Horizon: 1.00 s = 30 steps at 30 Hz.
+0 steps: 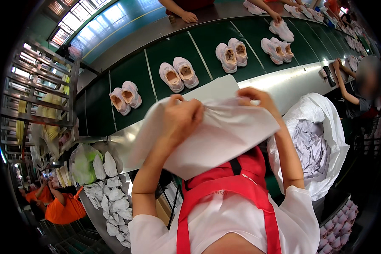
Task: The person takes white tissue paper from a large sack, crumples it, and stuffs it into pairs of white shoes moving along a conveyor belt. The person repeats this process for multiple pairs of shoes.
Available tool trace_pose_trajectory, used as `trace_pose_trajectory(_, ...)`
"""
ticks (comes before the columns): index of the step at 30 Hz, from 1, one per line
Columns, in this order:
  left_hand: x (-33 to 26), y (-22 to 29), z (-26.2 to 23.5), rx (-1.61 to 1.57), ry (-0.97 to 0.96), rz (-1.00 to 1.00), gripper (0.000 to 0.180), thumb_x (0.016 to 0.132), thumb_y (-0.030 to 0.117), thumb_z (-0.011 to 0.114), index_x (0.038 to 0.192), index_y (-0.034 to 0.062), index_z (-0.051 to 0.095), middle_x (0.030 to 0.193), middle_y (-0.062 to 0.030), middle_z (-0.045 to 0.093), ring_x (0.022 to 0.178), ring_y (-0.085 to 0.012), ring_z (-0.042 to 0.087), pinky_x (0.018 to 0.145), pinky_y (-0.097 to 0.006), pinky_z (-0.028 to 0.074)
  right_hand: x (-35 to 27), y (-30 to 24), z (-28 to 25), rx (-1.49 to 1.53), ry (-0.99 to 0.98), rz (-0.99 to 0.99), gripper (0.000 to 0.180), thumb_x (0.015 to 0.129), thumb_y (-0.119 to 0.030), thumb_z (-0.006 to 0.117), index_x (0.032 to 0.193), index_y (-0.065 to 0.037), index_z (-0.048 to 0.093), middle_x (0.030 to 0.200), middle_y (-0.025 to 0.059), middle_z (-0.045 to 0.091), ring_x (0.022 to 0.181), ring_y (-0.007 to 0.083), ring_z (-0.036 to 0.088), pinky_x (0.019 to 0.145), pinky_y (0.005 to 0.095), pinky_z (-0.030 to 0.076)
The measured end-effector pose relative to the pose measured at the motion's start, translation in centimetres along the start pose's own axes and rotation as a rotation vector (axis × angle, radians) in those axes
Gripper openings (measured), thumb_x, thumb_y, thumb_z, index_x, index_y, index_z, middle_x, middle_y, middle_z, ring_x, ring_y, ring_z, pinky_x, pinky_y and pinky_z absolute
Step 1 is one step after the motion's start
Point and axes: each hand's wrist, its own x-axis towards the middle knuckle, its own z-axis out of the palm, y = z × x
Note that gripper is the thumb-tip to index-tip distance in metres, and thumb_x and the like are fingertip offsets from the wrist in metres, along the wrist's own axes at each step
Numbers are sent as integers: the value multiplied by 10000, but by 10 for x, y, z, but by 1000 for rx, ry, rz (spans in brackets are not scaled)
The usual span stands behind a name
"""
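Both my hands hold a large sheet of white tissue paper (pixel 224 135) in front of my chest. My left hand (pixel 183 116) grips its upper edge, fingers bunched into the paper. My right hand (pixel 258 98) pinches the same edge further right. The sheet hangs down over my red apron (pixel 228 186). Just beyond the paper runs a dark green conveyor belt (pixel 156 55) with several pairs of pale pink sneakers; the nearest pair (pixel 178 74) lies straight ahead of my left hand.
A big white bag (pixel 321 127) full of crumpled paper stands at my right. Crumpled paper wads (pixel 112 194) lie on a shelf at lower left. A metal rack (pixel 42 93) stands left. Other people's hands reach over the belt's far side; a person sits at far right.
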Motion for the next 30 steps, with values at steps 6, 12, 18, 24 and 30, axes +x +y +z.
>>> trace_pose_trajectory(6,-8,-1,-15,112,78,-123,332,790,10,618,1113,62,559,835,-116,563,699,-240,569,625,-305,459,-58,-51,24,-241,300,-456,760,751,-265,735,1364,-15,363,1328,158,468,1182,289,497,976,361,394)
trace_pose_trajectory(12,-18,33,-11,-1159,102,-434,575,818,154,677,1310,9,416,830,-22,503,686,-60,479,589,-187,391,-38,-23,99,107,-89,-255,1010,609,-288,835,1408,-20,279,1377,167,388,1286,301,381,1060,382,293)
trace_pose_trajectory(18,-16,12,4,-1010,160,-366,786,775,284,733,1384,27,307,959,-90,563,807,-170,565,749,-274,447,-24,-18,100,442,-385,139,642,642,-129,803,1207,-1,526,1092,86,609,1016,167,560,905,319,432)
trace_pose_trajectory(24,-49,15,3,-408,-456,-613,995,704,347,785,1435,27,190,1275,-274,450,1178,-398,464,959,-413,400,-14,-19,80,422,122,83,418,692,-50,771,1070,14,605,961,59,652,868,159,621,798,293,493)
trace_pose_trajectory(30,-100,-26,34,-2338,-403,-1123,1059,762,741,500,1441,0,167,1447,-278,256,1310,-394,346,1044,-488,327,-28,-35,69,-299,229,-917,339,652,-83,686,990,-108,681,792,-6,572,723,175,570,681,316,483)
